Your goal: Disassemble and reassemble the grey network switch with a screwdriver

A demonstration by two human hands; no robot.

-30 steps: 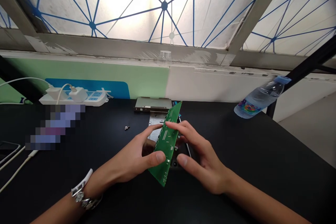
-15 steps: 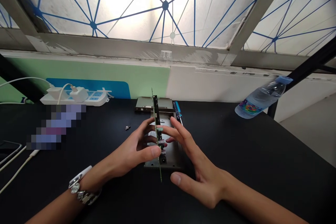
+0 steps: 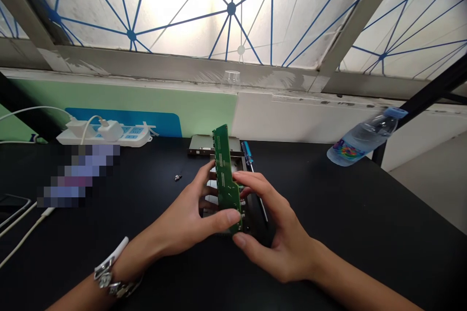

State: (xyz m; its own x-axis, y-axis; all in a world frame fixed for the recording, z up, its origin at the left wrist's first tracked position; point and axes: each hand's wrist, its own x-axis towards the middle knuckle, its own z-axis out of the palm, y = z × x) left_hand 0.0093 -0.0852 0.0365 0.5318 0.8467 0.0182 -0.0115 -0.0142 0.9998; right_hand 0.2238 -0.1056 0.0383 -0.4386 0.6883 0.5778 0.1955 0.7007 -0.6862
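While hands [image 3: 182,218] [image 3: 273,238] grip, the circuit board [image 3: 226,175] runs forward.

**Black work table [image 3: 328,238]: items in place along the rear edge and left side.**
A sheet-metal chassis [image 3: 206,148] lies centrally, with a blue-handled screwdriver [image 3: 247,152] alongside it and one small screw [image 3: 177,178] to its left. A white power strip [image 3: 126,137] sits at the rear, a clear water bottle [image 3: 359,142] lies at the back right, white cables [image 3: 22,228] run along the left, and one pixelated object [image 3: 78,175] cannot be identified.
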